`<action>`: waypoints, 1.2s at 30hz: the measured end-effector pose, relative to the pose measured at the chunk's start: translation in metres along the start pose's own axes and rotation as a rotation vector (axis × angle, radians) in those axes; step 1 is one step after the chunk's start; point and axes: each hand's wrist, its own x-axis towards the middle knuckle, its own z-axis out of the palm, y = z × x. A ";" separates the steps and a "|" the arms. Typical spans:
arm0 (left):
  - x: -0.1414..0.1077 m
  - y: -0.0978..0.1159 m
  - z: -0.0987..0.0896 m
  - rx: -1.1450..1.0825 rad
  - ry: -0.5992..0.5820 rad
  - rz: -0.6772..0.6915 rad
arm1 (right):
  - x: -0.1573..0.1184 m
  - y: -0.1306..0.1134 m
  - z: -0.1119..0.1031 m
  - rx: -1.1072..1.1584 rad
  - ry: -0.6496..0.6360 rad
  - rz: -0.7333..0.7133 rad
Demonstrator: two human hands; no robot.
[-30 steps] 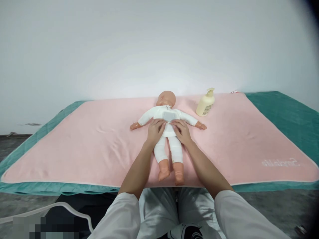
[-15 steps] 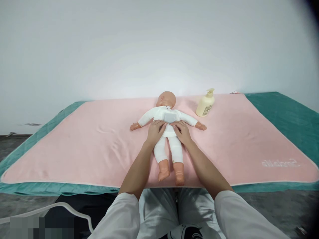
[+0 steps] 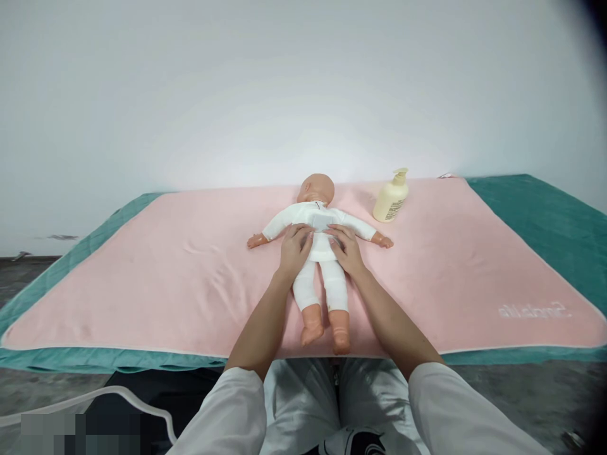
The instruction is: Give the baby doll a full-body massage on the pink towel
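Note:
A baby doll (image 3: 325, 249) with a white cloth body lies face down, its head away from me and its arms spread. On the left side of its back rests my left hand (image 3: 296, 248), fingers laid over the cloth. My right hand (image 3: 348, 249) lies flat on the opposite side of the back, its fingers pointing inward. Both hands hold nothing, and a gap of white cloth shows between them. A pale rectangular patch (image 3: 323, 222) sits on the doll's upper back, just beyond my fingertips.
A cream pump bottle (image 3: 391, 199) stands to the right of the doll's head. Under everything spreads a pink blanket (image 3: 190, 278) over a green cover (image 3: 545, 215). A white wall (image 3: 303, 88) rises behind. A pale curved tube (image 3: 118, 390) is at lower left.
Both hands have slid slightly up the doll's back toward the patch, and their fingertips have moved a little apart. The doll and bottle stay in place.

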 end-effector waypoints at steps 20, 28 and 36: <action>0.001 -0.004 0.000 0.047 -0.125 -0.005 | 0.012 0.007 0.002 0.064 -0.008 0.044; 0.001 -0.006 0.001 0.075 -0.144 0.002 | 0.025 0.011 0.004 0.001 -0.025 -0.058; 0.004 -0.006 0.001 0.083 -0.175 0.004 | 0.028 0.015 0.007 -0.003 -0.065 -0.059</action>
